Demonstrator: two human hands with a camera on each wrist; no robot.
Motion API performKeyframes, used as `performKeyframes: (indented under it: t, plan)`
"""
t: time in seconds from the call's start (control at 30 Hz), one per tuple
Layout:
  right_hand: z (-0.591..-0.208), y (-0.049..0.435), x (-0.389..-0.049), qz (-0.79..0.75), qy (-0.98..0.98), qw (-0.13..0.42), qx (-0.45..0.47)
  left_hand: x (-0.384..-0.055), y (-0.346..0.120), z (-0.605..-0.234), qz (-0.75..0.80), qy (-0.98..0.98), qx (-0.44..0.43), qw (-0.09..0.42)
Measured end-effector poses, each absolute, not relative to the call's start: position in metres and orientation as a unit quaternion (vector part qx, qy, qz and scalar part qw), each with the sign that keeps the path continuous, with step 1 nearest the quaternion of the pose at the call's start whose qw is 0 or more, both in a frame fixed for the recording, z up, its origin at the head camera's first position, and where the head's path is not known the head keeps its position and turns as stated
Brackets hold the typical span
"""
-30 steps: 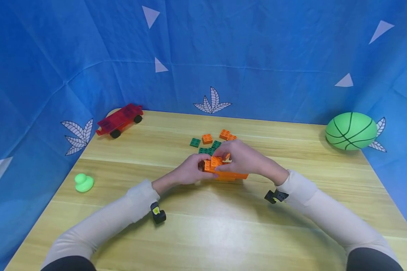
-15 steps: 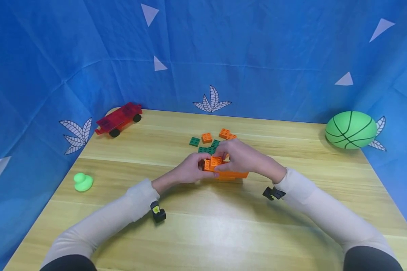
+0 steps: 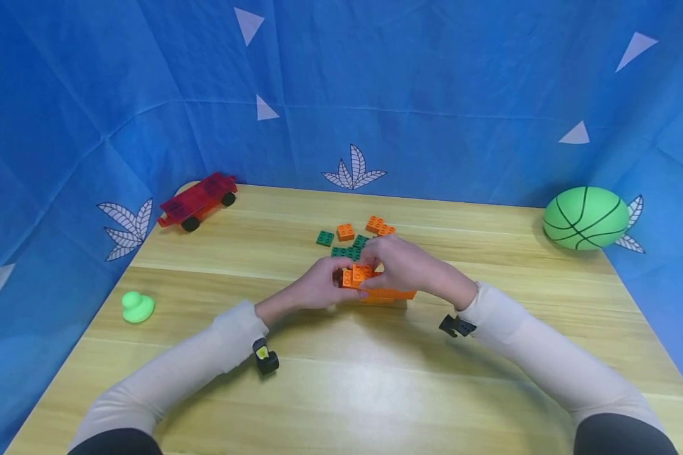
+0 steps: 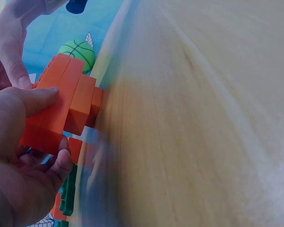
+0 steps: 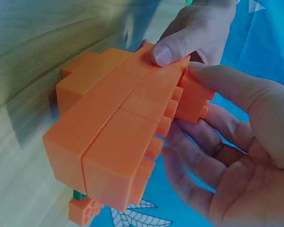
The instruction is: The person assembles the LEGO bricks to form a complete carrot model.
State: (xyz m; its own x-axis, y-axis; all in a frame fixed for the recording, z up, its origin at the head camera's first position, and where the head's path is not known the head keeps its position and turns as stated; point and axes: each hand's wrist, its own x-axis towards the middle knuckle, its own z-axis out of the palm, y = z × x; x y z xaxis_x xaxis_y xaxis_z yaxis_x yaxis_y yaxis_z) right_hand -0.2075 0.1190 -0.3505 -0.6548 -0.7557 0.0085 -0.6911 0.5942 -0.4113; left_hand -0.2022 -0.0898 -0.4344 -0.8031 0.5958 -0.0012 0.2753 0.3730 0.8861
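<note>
A block structure (image 5: 104, 118) of stacked orange toy bricks, narrower toward its bottom, stands at mid table. In the head view my left hand (image 3: 319, 284) grips its left end. The left wrist view shows the thumb on the near side wall and the other fingers around the far side. My right hand (image 3: 406, 264) pinches a small orange brick (image 5: 191, 99) on the studded top, near the left end. In the right wrist view the right thumb (image 5: 222, 80) lies along this brick, with fingers below it. The right hand hides part of the structure from above.
Behind the hands lie loose green bricks (image 3: 341, 252) and orange bricks (image 3: 345, 232). A red toy car (image 3: 199, 201) stands at the back left. A green knobbed toy (image 3: 138, 307) is at left, a green ball (image 3: 586, 218) at back right. Blue cloth (image 3: 432, 76) surrounds the table.
</note>
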Motion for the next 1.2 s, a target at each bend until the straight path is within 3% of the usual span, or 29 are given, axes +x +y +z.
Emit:
performKeyframes:
  t: [0.9, 1.2]
  plan:
    - [-0.356, 0.124, -0.209, -0.201, 0.885, 0.098, -0.407, -0.2, -0.092, -0.432, 0.469, 0.824, 0.275, 0.16]
    - [-0.354, 0.156, -0.238, -0.232, 0.889, 0.125, -0.374, -0.203, -0.093, -0.429, 0.449, 0.836, 0.272, 0.16]
